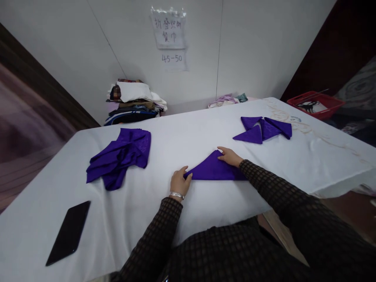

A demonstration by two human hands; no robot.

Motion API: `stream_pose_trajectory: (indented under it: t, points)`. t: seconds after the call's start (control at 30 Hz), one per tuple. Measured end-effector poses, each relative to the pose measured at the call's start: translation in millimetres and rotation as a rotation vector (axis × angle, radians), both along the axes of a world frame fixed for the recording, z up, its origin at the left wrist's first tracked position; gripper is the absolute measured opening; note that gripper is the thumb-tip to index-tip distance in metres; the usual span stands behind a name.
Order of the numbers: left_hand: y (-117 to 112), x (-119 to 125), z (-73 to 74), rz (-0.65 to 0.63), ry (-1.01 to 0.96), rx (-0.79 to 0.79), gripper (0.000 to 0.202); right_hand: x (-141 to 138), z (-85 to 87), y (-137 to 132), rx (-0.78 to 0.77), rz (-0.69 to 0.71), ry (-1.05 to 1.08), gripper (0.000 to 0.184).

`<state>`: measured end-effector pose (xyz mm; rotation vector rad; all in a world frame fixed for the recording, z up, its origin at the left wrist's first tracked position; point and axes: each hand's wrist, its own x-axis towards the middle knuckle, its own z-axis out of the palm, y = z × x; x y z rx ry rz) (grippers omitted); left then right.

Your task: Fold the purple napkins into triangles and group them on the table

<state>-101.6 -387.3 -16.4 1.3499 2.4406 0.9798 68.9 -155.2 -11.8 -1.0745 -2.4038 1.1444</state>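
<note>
A purple cloth napkin [216,169], folded into a triangle, lies flat on the white-covered table in front of me. My left hand [179,182], with a silver bracelet at the wrist, pinches its left corner between thumb and fingers. At the peak of the triangle, my right hand [230,157] grips the upper edge with thumb and fingertips. My right sleeve hides part of the napkin's right end. Farther right are several purple napkins folded into triangles [249,135], some overlapping. To the left lies a loose, rumpled pile of purple napkins [123,154].
A black phone-like slab [69,233] lies at the table's front left. Folded clothes [135,102] are stacked behind the table against the wall, with more cloth [225,100] farther right. A red basket [326,113] stands beyond the right edge. The white tablecloth [176,135] has some wrinkles.
</note>
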Motion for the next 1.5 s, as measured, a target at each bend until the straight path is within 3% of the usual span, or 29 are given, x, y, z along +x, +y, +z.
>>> stream_pose_trajectory:
  t: [0.27,0.73,0.97,1.5]
  points:
    - [-12,-3,-7.3,0.031,-0.116,0.063,0.035,0,8.0,5,-0.032,0.058,-0.028,0.056]
    - [-10,-4,-8.3,0.028,-0.04,0.041,0.029,-19,9.7,11,0.115,0.067,-0.076,0.055]
    - [-11,-3,-9.9,0.037,-0.039,0.104,0.028,-21,5.2,9,0.192,0.044,-0.107,0.054]
    - [-12,-7,-18.4,0.022,0.009,0.153,0.026,-25,3.8,12,0.191,0.054,-0.14,0.054]
